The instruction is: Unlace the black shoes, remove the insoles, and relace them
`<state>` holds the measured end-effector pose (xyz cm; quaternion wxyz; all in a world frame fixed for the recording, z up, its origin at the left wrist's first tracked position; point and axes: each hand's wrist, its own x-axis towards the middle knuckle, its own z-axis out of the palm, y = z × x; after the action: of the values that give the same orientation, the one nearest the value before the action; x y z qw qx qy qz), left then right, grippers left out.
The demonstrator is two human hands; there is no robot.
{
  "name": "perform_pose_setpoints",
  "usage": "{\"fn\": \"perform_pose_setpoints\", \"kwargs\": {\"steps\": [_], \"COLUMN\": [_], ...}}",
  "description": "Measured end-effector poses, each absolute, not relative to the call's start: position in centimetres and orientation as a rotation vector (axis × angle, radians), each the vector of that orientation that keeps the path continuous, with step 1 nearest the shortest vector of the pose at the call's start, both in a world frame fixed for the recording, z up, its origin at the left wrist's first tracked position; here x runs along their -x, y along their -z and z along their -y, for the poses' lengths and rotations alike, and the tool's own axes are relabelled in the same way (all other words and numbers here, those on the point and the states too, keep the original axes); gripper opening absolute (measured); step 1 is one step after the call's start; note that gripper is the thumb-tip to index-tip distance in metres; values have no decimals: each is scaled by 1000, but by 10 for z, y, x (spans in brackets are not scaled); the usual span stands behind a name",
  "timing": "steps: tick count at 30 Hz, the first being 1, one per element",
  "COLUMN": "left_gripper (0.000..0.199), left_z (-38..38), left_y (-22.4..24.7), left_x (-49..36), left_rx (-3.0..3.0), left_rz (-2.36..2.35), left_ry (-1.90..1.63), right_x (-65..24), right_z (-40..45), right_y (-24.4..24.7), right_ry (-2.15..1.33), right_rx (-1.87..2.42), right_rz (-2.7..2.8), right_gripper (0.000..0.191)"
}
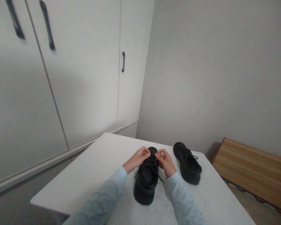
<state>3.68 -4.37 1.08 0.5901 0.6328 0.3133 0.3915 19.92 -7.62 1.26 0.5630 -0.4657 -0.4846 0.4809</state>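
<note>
A black lace-up shoe (144,193) stands upright on the white table (100,165), its heel towards me and its toe pointing away. My left hand (139,157) is at the left of its upper front, thumb and fingers pinched on the black shoelace (151,162). On the opposite side, my right hand (165,161) is closed in a pinch on the lace too. Loose lace hangs down the shoe's right side. The thin lace between my fingertips is hard to make out. A second black shoe (189,170) rests to the right, untouched, with its laces in place.
White cupboard doors (84,78) with dark handles rise on the left. A grey wall (213,72) stands behind the table. At the right is a wood-grain surface (255,172), with a dark cable (255,197) along its near edge.
</note>
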Motion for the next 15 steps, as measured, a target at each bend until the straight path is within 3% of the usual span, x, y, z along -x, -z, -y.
{"fn": "perform_pose_setpoints", "kwargs": {"steps": [8,15], "left_gripper": [22,20], "left_z": [44,39], "left_y": [-7,-6], "left_x": [-41,-35], "left_rx": [-1513,-1519], "left_rz": [-741,-751], "left_ry": [-1008,-984], "right_x": [-199,-215], "right_z": [74,74], "right_y": [-6,-7], "right_ry": [-1099,-960], "right_rx": [1081,1170], "right_rz": [1005,1222], "right_gripper": [39,30]}}
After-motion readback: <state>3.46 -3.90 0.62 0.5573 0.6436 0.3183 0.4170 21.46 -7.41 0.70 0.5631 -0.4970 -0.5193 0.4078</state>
